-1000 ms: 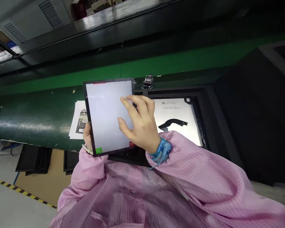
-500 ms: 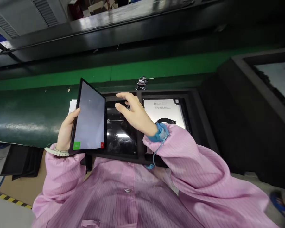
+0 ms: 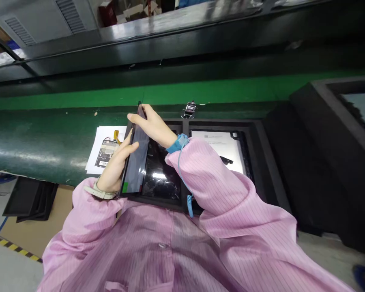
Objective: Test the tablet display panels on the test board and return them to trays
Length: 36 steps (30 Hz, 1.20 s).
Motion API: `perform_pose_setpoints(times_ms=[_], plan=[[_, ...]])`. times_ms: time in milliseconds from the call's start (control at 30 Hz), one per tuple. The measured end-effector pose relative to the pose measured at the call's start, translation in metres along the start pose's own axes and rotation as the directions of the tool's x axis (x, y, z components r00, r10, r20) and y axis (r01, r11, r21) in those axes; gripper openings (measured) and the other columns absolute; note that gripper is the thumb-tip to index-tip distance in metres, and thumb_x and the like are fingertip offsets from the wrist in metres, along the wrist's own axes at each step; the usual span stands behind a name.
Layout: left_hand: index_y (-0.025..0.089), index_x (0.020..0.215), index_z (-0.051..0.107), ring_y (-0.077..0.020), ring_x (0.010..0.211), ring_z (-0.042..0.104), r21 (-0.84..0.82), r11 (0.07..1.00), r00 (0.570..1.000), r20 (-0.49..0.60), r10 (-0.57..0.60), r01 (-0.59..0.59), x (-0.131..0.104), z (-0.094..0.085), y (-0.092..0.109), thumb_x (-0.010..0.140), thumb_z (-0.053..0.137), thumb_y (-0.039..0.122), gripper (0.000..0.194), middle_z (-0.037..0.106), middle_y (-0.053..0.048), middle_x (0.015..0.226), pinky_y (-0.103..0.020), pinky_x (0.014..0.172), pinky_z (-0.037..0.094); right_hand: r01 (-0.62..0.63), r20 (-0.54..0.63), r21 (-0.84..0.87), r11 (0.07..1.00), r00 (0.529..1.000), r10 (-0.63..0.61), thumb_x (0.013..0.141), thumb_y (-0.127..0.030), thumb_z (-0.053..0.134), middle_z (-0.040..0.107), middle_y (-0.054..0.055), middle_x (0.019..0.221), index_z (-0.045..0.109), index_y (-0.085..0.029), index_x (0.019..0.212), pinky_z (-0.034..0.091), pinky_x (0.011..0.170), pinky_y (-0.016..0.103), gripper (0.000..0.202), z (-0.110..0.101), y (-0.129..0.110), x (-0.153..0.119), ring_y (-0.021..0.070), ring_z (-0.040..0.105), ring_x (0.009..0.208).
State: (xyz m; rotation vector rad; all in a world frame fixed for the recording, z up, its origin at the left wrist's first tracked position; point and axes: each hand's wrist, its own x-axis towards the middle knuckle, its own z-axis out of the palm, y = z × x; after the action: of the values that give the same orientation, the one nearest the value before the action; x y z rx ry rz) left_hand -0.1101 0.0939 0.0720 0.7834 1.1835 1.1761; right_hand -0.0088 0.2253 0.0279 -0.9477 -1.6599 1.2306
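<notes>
A thin tablet with a grey screen, green and red squares at its lower corners, stands tilted steeply on its side edge. My left hand supports its back and left side, thumb over the edge. Closed on its upper end is my right hand. Beneath and to the right lies a black foam tray with two compartments. A glossy black panel lies in the left one, partly covered by the tablet. In the right one is a white-backed panel with a black flat cable.
White sheets with a circuit board and an orange flat cable lie left of the tray. A small metal clip sits behind it. Black foam trays are stacked at right. A green work surface extends left.
The tablet has moved right and turned more edge-on, uncovering the circuit board on the sheets. My right hand has come left and taken hold of the tablet's upper end.
</notes>
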Motion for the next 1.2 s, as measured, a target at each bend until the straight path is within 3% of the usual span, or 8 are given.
perform_pose_setpoints(times_ms=[133, 200, 267, 367, 433, 533, 733, 1200], plan=[[0.025, 0.133, 0.066, -0.0284, 0.137, 0.058, 0.262, 0.923, 0.947, -0.077, 0.310, -0.281, -0.006, -0.038, -0.020, 0.100, 0.051, 0.045, 0.042, 0.065, -0.006, 0.143, -0.046, 0.117, 0.044, -0.063, -0.051, 0.045, 0.997, 0.997, 0.066, 0.085, -0.042, 0.061, 0.062, 0.006, 0.112, 0.050, -0.021, 0.105, 0.045, 0.104, 0.042, 0.031, 0.000, -0.001, -0.006, 0.0230, 0.059, 0.109], [0.022, 0.121, 0.070, -0.0285, 0.126, 0.063, 0.591, 0.708, 0.791, -0.181, 0.584, -0.387, -0.011, -0.071, -0.037, 0.101, 0.050, 0.042, 0.035, 0.069, -0.011, 0.129, -0.047, 0.112, 0.046, -0.056, -0.060, 0.050, 0.997, 0.997, 0.058, 0.085, -0.041, 0.060, 0.060, 0.005, 0.109, 0.048, -0.023, 0.103, 0.044, 0.104, 0.042, 0.029, -0.002, 0.000, -0.009, 0.0222, 0.057, 0.108], [0.017, 0.107, 0.072, -0.0301, 0.116, 0.062, 0.902, 0.368, 0.653, -0.142, 0.744, -0.224, -0.016, -0.104, -0.059, 0.100, 0.051, 0.032, 0.027, 0.068, -0.014, 0.113, -0.050, 0.108, 0.045, -0.048, -0.060, 0.051, 0.998, 0.997, 0.051, 0.085, -0.043, 0.060, 0.059, 0.003, 0.107, 0.048, -0.024, 0.103, 0.043, 0.104, 0.042, 0.029, -0.003, 0.003, -0.011, 0.0216, 0.056, 0.106], [0.014, 0.113, 0.071, -0.0301, 0.107, 0.060, 0.997, 0.026, 0.737, 0.036, 0.675, -0.072, -0.021, -0.136, -0.089, 0.098, 0.049, 0.023, 0.028, 0.063, -0.017, 0.113, -0.047, 0.099, 0.048, -0.054, -0.060, 0.044, 0.998, 0.997, 0.057, 0.086, -0.043, 0.060, 0.058, 0.002, 0.104, 0.047, -0.025, 0.104, 0.043, 0.104, 0.042, 0.029, -0.005, 0.007, -0.014, 0.0203, 0.056, 0.103], [0.014, 0.123, 0.069, -0.0305, 0.106, 0.058, 0.995, -0.088, 0.798, 0.088, 0.596, -0.044, -0.021, -0.143, -0.104, 0.098, 0.048, 0.022, 0.034, 0.061, -0.019, 0.120, -0.046, 0.095, 0.049, -0.062, -0.057, 0.035, 0.997, 0.996, 0.064, 0.086, -0.043, 0.060, 0.057, 0.002, 0.103, 0.047, -0.025, 0.106, 0.043, 0.104, 0.042, 0.030, -0.006, 0.007, -0.016, 0.0198, 0.056, 0.102], [0.019, 0.134, 0.067, -0.0326, 0.108, 0.057, 0.982, -0.186, 0.836, 0.074, 0.544, 0.034, -0.017, -0.139, -0.112, 0.099, 0.046, 0.022, 0.041, 0.060, -0.019, 0.127, -0.048, 0.094, 0.047, -0.085, -0.057, 0.032, 0.996, 0.995, 0.087, 0.086, -0.042, 0.060, 0.056, 0.002, 0.102, 0.047, -0.025, 0.109, 0.042, 0.107, 0.042, 0.031, -0.010, 0.004, -0.019, 0.0195, 0.056, 0.104], [0.031, 0.139, 0.066, -0.0329, 0.111, 0.056, 0.964, -0.260, 0.879, 0.081, 0.470, 0.050, -0.012, -0.135, -0.110, 0.097, 0.048, 0.019, 0.048, 0.062, -0.016, 0.130, -0.049, 0.095, 0.044, -0.102, -0.049, 0.037, 0.994, 0.993, 0.104, 0.087, -0.040, 0.059, 0.058, 0.002, 0.101, 0.048, -0.024, 0.113, 0.042, 0.109, 0.042, 0.033, -0.014, -0.002, -0.023, 0.0192, 0.056, 0.104], [0.031, 0.139, 0.067, -0.0325, 0.114, 0.059, 0.946, -0.321, 0.876, 0.124, 0.466, 0.036, -0.013, -0.135, -0.106, 0.099, 0.047, 0.020, 0.046, 0.065, -0.015, 0.137, -0.047, 0.094, 0.042, -0.067, -0.044, 0.060, 0.996, 0.997, 0.069, 0.087, -0.041, 0.061, 0.059, 0.001, 0.102, 0.049, -0.026, 0.110, 0.046, 0.107, 0.042, 0.030, -0.023, -0.001, -0.026, 0.0180, 0.056, 0.101]])
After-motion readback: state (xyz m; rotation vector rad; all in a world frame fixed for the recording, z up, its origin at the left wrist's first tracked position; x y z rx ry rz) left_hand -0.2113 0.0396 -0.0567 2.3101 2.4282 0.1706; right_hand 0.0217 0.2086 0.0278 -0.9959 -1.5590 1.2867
